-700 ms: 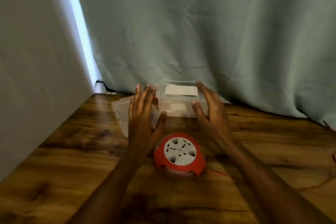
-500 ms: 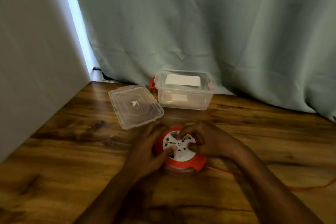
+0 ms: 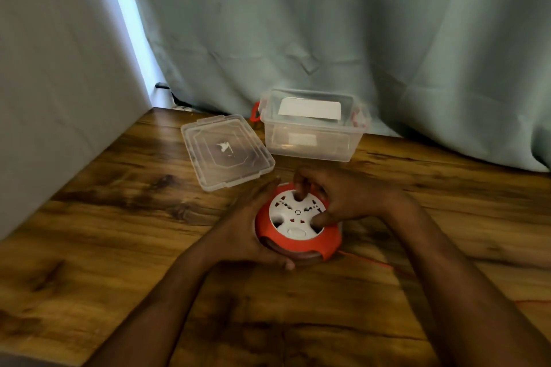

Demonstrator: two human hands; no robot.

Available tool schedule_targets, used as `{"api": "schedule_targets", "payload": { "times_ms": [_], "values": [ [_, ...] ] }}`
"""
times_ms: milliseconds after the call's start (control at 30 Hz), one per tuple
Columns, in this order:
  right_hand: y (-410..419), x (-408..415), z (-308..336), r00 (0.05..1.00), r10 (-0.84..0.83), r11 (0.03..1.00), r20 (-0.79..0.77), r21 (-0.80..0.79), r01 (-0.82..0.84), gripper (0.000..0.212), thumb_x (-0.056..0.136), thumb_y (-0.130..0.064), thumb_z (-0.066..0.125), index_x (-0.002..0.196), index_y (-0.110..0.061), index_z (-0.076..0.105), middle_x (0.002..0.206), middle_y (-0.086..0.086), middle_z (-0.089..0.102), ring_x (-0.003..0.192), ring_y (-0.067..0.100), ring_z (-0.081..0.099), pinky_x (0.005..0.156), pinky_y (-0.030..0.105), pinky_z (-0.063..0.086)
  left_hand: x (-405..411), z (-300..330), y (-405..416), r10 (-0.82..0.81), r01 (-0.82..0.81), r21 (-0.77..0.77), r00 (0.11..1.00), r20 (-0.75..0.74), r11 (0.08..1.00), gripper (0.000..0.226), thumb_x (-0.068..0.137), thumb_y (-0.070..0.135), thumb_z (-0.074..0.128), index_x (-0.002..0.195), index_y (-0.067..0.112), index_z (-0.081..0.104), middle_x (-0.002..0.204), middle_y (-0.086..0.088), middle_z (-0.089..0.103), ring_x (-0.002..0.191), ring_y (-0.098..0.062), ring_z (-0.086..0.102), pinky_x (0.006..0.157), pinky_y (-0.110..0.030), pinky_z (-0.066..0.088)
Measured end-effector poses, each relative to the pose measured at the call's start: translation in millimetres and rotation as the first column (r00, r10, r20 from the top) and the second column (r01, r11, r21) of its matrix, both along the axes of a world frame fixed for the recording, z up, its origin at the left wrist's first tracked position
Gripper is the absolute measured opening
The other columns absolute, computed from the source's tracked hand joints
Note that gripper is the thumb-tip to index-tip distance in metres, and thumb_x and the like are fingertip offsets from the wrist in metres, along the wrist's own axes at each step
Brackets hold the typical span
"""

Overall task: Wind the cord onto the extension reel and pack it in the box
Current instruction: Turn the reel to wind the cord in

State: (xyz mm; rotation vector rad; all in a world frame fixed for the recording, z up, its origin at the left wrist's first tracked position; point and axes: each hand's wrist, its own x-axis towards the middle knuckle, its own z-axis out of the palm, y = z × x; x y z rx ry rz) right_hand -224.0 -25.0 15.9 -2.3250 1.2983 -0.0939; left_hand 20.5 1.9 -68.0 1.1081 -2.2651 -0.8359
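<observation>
Between both hands, the reel (image 3: 298,225) sits gripped: left hand (image 3: 249,228) cupping its rim, right hand (image 3: 343,199) fingering its face.

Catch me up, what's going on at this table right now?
A person is working an orange and white extension reel on the wooden table. The left hand grips its side, and the right hand has fingers in the recesses of the white face. An orange cord trails off to the right, not wound in. Behind, the clear box stands open, its lid lying flat beside it.
</observation>
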Motion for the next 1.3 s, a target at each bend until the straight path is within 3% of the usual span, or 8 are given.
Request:
{"api": "schedule_targets", "payload": {
  "times_ms": [333, 467, 567, 667, 800, 933, 1100, 1300],
  "values": [
    [1.8, -0.7, -17.0, 0.977, -0.111, 0.911, -0.181, -0.412, 0.027, 0.047, 0.078, -0.074, 0.068, 0.075, -0.029, 0.057, 0.071, -0.018, 0.057, 0.061, 0.006, 0.053, 0.055, 0.019, 0.038, -27.0, 0.7, -37.8, -0.036, 0.037, 0.072, 0.999, -0.008, 0.997, 0.133, 0.050, 0.065, 0.094, 0.156, 0.047, 0.015, 0.163, 0.016, 0.033, 0.145, -0.005, 0.039, 0.121, -0.040, 0.038],
    [2.2, 2.3, -12.8, 0.987, -0.112, 0.926, -0.119, -0.373, 0.060, 0.047, 0.084, -0.063, 0.071, 0.072, -0.019, 0.063, 0.066, -0.023, 0.053, 0.057, 0.000, 0.055, 0.055, 0.012, 0.038, -23.2, -4.9, -39.1, -0.054, 0.055, 0.062, 0.998, -0.024, 0.997, 0.126, 0.054, 0.049, 0.099, 0.146, 0.059, 0.013, 0.153, 0.030, 0.035, 0.137, 0.015, 0.038, 0.114, -0.014, 0.037],
    [-2.8, -8.8, -0.2, 0.996, -0.051, 0.964, -0.067, -0.263, 0.032, 0.017, 0.086, -0.039, 0.078, 0.092, -0.029, 0.067, 0.088, -0.021, 0.065, 0.083, 0.003, 0.067, 0.062, 0.017, 0.048, -15.4, -6.3, -41.7, -0.082, 0.083, 0.067, 0.997, -0.010, 0.994, 0.129, 0.056, 0.043, 0.099, 0.150, 0.054, 0.011, 0.146, 0.044, 0.022, 0.128, 0.030, 0.029, 0.102, 0.004, 0.028],
    [-7.9, -21.4, 2.5, 0.998, -0.024, 0.990, -0.049, -0.138, 0.017, 0.038, 0.083, -0.026, 0.081, 0.114, -0.041, 0.063, 0.125, -0.019, 0.065, 0.094, 0.002, 0.063, 0.065, 0.018, 0.049, -14.9, -3.9, -42.6, -0.101, 0.099, 0.062, 0.995, 0.027, 0.993, 0.136, 0.057, 0.051, 0.097, 0.160, 0.041, 0.010, 0.163, 0.026, 0.019, 0.146, 0.006, 0.027, 0.114, -0.011, 0.027],
    [-8.5, -22.7, -1.2, 1.000, -0.010, 0.995, -0.030, -0.098, 0.007, 0.056, 0.082, -0.024, 0.082, 0.127, -0.046, 0.056, 0.139, -0.021, 0.057, 0.097, 0.001, 0.060, 0.068, 0.018, 0.052, -15.5, -1.5, -45.2, -0.147, 0.145, 0.052, 0.989, 0.024, 0.988, 0.135, 0.055, 0.058, 0.095, 0.157, 0.051, 0.007, 0.168, 0.018, 0.017, 0.153, -0.007, 0.025, 0.125, -0.037, 0.030],
    [-7.8, -22.9, -6.7, 1.000, -0.003, 0.993, -0.007, -0.120, 0.003, 0.058, 0.080, -0.024, 0.083, 0.128, -0.039, 0.056, 0.141, -0.017, 0.056, 0.113, 0.005, 0.056, 0.071, 0.015, 0.051, -14.7, -0.7, -44.9, -0.140, 0.139, 0.116, 0.990, 0.002, 0.983, 0.129, 0.054, 0.049, 0.098, 0.146, 0.064, 0.008, 0.162, 0.024, 0.027, 0.147, -0.001, 0.033, 0.122, -0.031, 0.035],
    [-5.5, -18.1, -6.8, 0.999, -0.014, 0.985, -0.050, -0.175, 0.005, 0.050, 0.074, -0.040, 0.086, 0.110, -0.032, 0.052, 0.118, -0.015, 0.058, 0.100, 0.007, 0.057, 0.063, 0.017, 0.046, -12.9, -2.7, -45.6, -0.124, 0.130, 0.148, 0.991, -0.052, 0.980, 0.124, 0.057, 0.029, 0.100, 0.142, 0.059, 0.016, 0.142, 0.039, 0.035, 0.127, 0.024, 0.040, 0.104, -0.004, 0.039],
    [0.3, -7.0, -9.7, 0.980, -0.063, 0.952, -0.191, -0.305, 0.001, 0.043, 0.072, -0.067, 0.077, 0.078, -0.035, 0.050, 0.079, -0.017, 0.053, 0.072, 0.006, 0.053, 0.057, 0.022, 0.035, -12.8, -0.5, -40.5, -0.107, 0.112, 0.112, 0.993, -0.047, 0.987, 0.122, 0.058, 0.033, 0.100, 0.141, 0.060, 0.016, 0.140, 0.041, 0.035, 0.127, 0.021, 0.042, 0.106, -0.009, 0.041]
  ]
}}
